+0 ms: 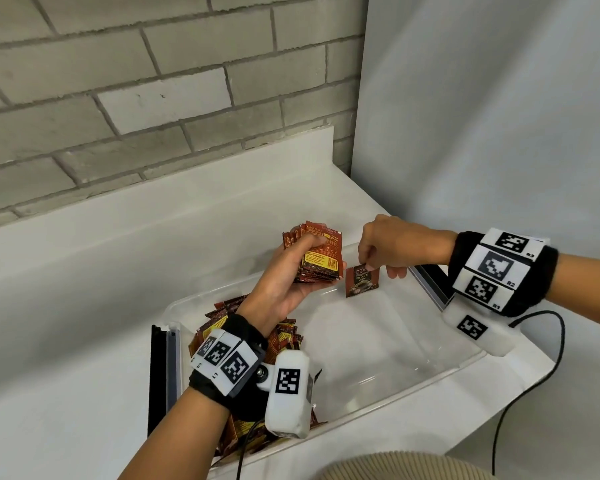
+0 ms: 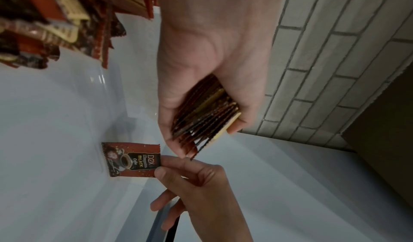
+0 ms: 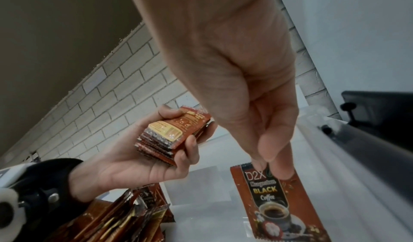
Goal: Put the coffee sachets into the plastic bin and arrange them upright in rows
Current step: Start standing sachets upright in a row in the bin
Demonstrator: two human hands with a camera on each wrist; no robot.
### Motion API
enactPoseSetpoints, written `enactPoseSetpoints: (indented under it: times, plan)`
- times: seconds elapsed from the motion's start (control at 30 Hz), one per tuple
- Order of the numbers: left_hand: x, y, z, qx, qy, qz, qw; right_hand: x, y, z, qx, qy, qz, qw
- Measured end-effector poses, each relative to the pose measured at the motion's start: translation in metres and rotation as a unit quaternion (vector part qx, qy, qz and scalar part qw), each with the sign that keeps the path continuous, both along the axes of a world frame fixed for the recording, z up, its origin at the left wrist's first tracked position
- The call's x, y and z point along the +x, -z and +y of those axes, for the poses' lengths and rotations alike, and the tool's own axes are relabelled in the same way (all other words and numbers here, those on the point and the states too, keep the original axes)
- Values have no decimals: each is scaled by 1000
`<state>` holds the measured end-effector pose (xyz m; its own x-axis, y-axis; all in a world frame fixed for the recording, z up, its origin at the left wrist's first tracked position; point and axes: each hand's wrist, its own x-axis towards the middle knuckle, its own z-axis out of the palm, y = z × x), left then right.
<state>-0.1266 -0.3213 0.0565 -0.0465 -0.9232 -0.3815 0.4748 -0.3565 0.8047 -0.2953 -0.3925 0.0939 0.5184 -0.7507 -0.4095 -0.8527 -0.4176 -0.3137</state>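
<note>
The single sachet (image 3: pixel 277 198) reads "D2X" at the top, then "BLACK" in yellow and "Coffee" in white; a line between them is too blurred to read. The right wristband's (image 1: pixel 499 271) marker tags carry "R1", "R2" and "R3".

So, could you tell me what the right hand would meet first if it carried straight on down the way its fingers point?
Probably the bare floor of the plastic bin. The right hand pinches a single sachet by its top edge, hanging below the fingertips, so the sachet's lower edge would touch first. Depth to the floor is unclear.
</note>
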Motion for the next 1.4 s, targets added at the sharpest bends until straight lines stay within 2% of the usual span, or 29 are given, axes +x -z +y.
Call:
enactPoseSetpoints:
  times: [0.27,0.43,0.53,0.63,0.8,0.97,1.1,1.23,1.3,1.4]
  plan:
    - [0,-4,-1,24,30,-38,999,-9,-6,3,3,21,-10,1000]
    - [1,-4,-1,36,42,-41,998,-14,-14,-1,86,68,-100,989]
    - [0,-4,-1,34,47,-45,997,-14,-20,6,171,98,-173,965]
    - [-4,-4,1,32,83,-53,995,-11,-18,13,212,112,-224,945]
    - [-3,-4,3,9,107,-47,993,-9,-8,19,217,147,-283,923]
    - [-1,-5,6,-14,113,-35,993,-15,-7,22,216,199,-360,886]
    - [-1,-5,5,-14,91,10,996,-21,-12,25,215,227,-453,835]
    - [1,-5,4,-12,70,80,994,-32,-19,32,196,205,-533,797]
    - [1,-5,4,-14,66,95,993,-36,-22,37,163,176,-549,801]
    - [1,-2,4,-15,80,115,990,-39,-21,44,126,121,-525,833]
